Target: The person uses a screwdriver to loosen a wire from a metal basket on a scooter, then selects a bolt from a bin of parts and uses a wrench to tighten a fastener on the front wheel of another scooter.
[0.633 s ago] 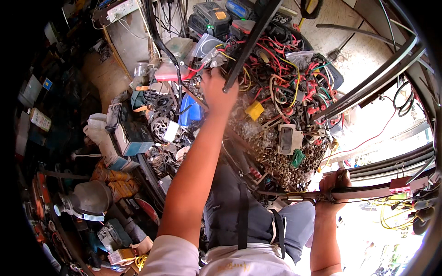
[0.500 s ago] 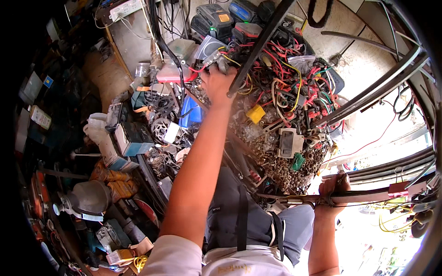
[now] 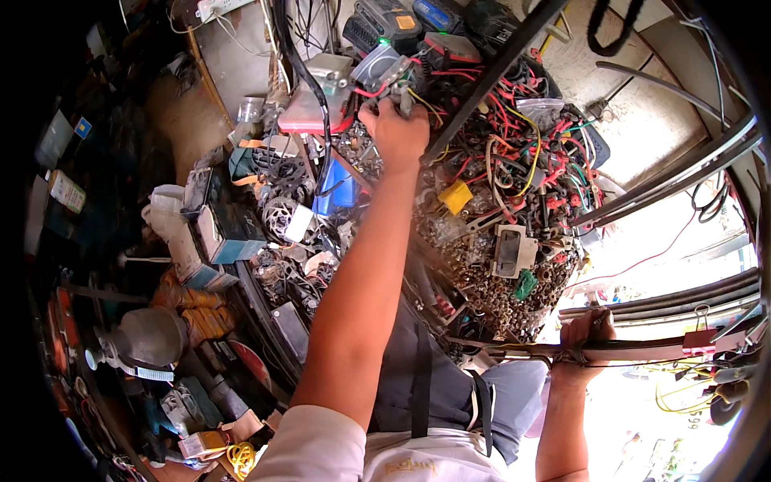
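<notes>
My left hand (image 3: 397, 132) is reached out to the back of a heaped pile of parts, its fingers curled at a small grey piece (image 3: 405, 100), too small to make out. Beside it are a red-rimmed plastic case (image 3: 309, 112), red and yellow wires (image 3: 526, 128) and a black bar (image 3: 498, 76) crossing diagonally. A blue plastic piece (image 3: 336, 195) lies under my left forearm's line. My right hand (image 3: 585, 341) is closed on a long brownish rail (image 3: 642, 347) at the right. Heaped small metal hardware (image 3: 522, 309) lies between my arms.
Battery packs (image 3: 381, 28) sit at the back beneath hanging cables. A yellow block (image 3: 455, 195) lies in the pile. Worn boxes (image 3: 221, 233), a grey domed object (image 3: 148, 341) and other clutter crowd the left. Bent rods (image 3: 666, 173) and a red clip (image 3: 697, 341) are at the right.
My left hand has moved forward and slightly to the right, deeper toward the back of the pile. The view has shifted slightly. My right hand stays on the rail.
</notes>
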